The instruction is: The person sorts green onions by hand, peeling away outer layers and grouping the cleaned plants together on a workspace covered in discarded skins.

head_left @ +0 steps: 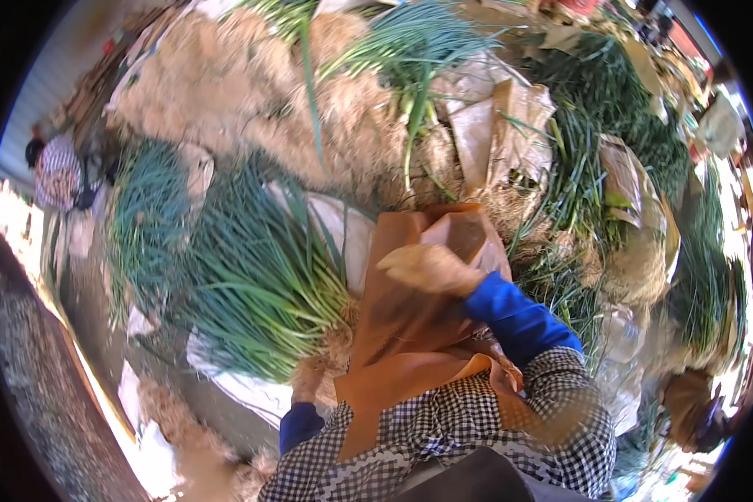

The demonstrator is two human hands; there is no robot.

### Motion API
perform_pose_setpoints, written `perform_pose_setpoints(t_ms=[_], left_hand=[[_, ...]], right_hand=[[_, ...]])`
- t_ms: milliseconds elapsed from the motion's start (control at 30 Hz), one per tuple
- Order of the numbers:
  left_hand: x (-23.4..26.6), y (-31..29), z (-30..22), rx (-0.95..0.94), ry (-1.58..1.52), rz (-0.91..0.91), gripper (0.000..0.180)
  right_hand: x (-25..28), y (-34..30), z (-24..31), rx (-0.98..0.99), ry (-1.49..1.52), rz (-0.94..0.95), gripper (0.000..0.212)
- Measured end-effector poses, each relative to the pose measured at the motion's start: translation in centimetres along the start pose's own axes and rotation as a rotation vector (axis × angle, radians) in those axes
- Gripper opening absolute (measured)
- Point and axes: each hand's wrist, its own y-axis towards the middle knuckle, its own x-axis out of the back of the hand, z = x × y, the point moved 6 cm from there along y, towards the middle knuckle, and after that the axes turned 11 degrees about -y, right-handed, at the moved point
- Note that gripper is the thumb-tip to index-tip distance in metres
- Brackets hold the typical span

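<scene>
1. While the R hand hangs blurred over the brown apron, head view shows its fingers drawn together, tips pointing L; nothing visible in it, but w/ the blur can't tell for sure.
2. L hand is at the near R end of the big green onion bunch, right by its roots; fingers mostly hidden, so can't tell how far closed or if it has hold of anything.
3. Bunch lies L of the apron, leaves fanned to far L, roots toward the lap, partly on a white sheet.
4. Progress (my read): bunch looks gathered & roughly lined up, roots on; no tie visible, so prob. unfinished.
5. Leafy bunch just beyond on L looks similarly laid out, maybe done; can't confirm.
6. Prob. left: loose onions by the tan root heap on the far side, lying scattered.
7. Dark green heap, far R: handled or waiting, can't tell.
</scene>
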Motion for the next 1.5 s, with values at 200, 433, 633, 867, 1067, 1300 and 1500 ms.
perform_pose_setpoints(t_ms=[200,433,633,867,1067,1300,1500], left_hand=[[7.9,2.5,-19.0,-0.444,0.114,-0.3,0.023],[1.6,2.7,-33.9,-0.787,-0.06,-0.092,0.023],[-3.4,2.7,-39.2,-0.728,-0.153,0.096,0.018],[-12.9,1.4,-48.1,-0.674,-0.422,0.467,0.017],[-21.8,0.7,-51.8,-0.792,-0.339,0.72,0.017],[-26.4,-1.0,-56.7,-0.537,-0.637,1.002,0.031],[-30.6,5.6,-51.8,-0.252,-0.843,0.627,0.061]], right_hand=[[12.0,-21.9,-21.2,-1.124,0.111,-0.891,0.03],[16.7,-34.9,-27.2,-1.735,-0.35,-0.913,0.052],[13.4,-40.0,-28.6,-1.835,-0.35,-0.835,0.103],[3.3,-50.6,-34.6,-1.958,-0.061,-1.056,0.117],[8.1,-44.3,-29.0,-0.967,0.818,-1.623,0.049],[20.1,-32.2,-12.6,-0.901,0.546,-1.501,0.061],[9.2,-29.3,-15.5,-0.852,-0.057,-0.514,0.077]])
